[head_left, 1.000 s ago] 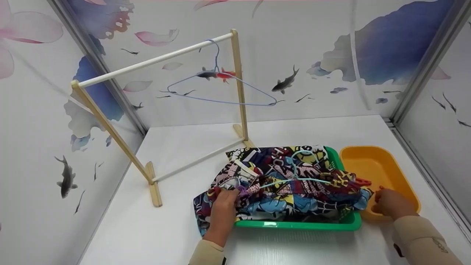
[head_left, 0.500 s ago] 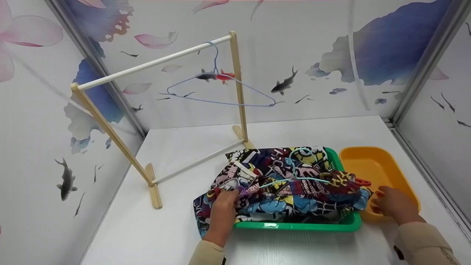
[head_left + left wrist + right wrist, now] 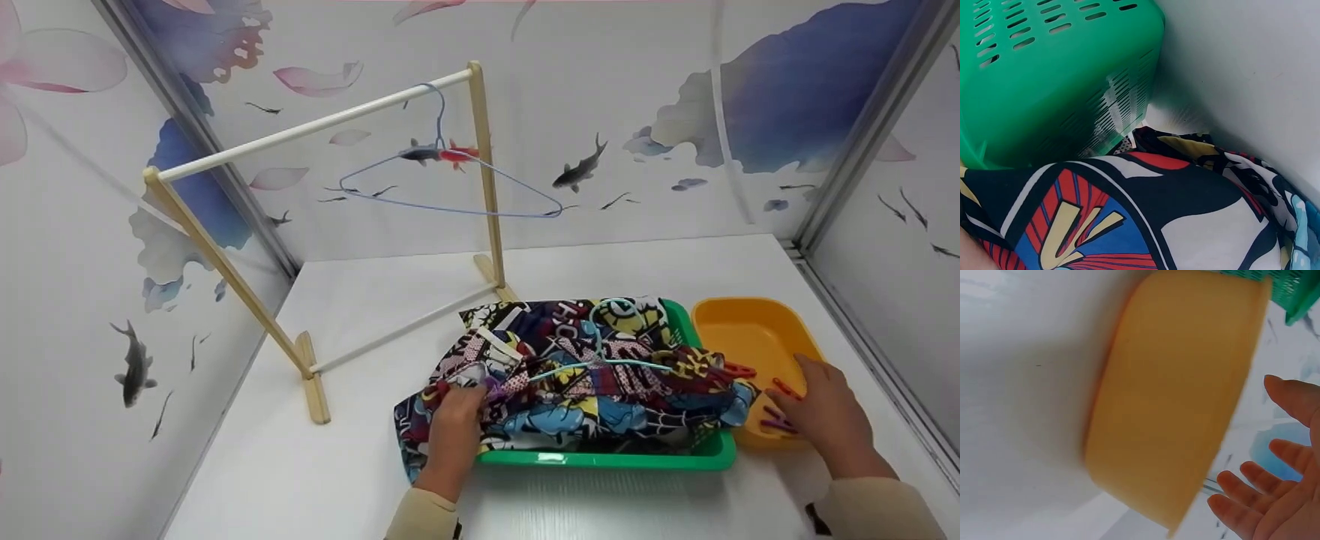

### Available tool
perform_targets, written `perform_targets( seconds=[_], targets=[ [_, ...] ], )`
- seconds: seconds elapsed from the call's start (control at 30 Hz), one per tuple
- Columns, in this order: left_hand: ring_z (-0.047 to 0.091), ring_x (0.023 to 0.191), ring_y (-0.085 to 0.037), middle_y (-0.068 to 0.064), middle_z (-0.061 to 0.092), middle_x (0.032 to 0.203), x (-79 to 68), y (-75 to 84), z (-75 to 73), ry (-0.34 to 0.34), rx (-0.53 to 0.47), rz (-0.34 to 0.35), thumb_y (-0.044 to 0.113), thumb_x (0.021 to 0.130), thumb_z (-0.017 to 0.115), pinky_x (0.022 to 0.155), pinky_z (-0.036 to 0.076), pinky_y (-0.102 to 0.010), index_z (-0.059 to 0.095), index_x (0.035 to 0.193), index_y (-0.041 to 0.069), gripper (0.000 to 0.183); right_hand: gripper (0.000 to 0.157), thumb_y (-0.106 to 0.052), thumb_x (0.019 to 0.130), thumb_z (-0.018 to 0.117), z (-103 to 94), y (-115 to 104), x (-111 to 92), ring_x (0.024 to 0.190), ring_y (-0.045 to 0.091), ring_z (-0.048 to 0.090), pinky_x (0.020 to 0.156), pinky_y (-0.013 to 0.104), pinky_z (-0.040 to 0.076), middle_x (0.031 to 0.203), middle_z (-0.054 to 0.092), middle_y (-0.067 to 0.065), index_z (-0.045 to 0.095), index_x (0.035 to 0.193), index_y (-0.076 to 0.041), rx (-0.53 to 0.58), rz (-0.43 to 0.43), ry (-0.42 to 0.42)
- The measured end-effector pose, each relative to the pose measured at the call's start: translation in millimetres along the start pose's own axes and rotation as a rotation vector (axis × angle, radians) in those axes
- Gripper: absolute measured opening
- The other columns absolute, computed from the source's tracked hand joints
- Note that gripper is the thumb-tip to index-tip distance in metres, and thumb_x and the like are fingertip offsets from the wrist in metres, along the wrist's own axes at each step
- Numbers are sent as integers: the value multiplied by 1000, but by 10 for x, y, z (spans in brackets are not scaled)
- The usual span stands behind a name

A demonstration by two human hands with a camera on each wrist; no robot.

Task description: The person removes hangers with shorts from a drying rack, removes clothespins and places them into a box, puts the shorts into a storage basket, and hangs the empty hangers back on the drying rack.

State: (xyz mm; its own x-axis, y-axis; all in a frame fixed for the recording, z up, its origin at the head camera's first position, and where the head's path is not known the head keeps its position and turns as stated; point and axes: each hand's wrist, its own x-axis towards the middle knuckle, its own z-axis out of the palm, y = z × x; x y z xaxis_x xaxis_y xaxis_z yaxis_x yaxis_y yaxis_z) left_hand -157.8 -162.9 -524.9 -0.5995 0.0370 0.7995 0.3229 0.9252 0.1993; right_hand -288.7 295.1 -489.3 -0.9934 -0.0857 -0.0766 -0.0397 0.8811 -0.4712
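My left hand (image 3: 452, 435) grips the left part of a brightly printed garment (image 3: 555, 416), close to a purple clothespin (image 3: 493, 388). A light-blue hanger (image 3: 600, 365) lies on the cloth, and a red clothespin (image 3: 739, 370) is at the garment's right end. The garment is heaped over a green basket (image 3: 607, 459) and spills past its left side. Over the orange tray (image 3: 739, 330), my right hand (image 3: 829, 412) is spread and holds nothing. Inside the tray lie a red clothespin (image 3: 786, 388) and purple clothespins (image 3: 778, 421). In the left wrist view, cloth hides most of the left hand.
A wooden rack (image 3: 322, 124) stands at the back left with a blue hanger (image 3: 450, 206) on its white bar. White table surface (image 3: 300, 480) extends around the basket. Printed wall panels (image 3: 637, 90) enclose the table at the back and sides.
My right hand was curled low in the orange tray; it has drawn back to the right and its fingers have spread, uncovering clothespins. The left hand and garment stay put.
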Motion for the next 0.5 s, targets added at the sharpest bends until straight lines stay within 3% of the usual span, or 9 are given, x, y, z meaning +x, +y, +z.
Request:
perform_targets(
  seconds=[0.5],
  targets=[
    [62, 75, -20, -7, 66, 81, -8, -6, 8, -3, -31, -28, -26, 62, 65, 68, 55, -28, 69, 96, 0, 43, 85, -43, 94, 60, -177, -409, -375, 120, 55, 29, 100, 69, 28, 142, 22, 39, 18, 149, 5, 56, -56, 193]
  ],
)
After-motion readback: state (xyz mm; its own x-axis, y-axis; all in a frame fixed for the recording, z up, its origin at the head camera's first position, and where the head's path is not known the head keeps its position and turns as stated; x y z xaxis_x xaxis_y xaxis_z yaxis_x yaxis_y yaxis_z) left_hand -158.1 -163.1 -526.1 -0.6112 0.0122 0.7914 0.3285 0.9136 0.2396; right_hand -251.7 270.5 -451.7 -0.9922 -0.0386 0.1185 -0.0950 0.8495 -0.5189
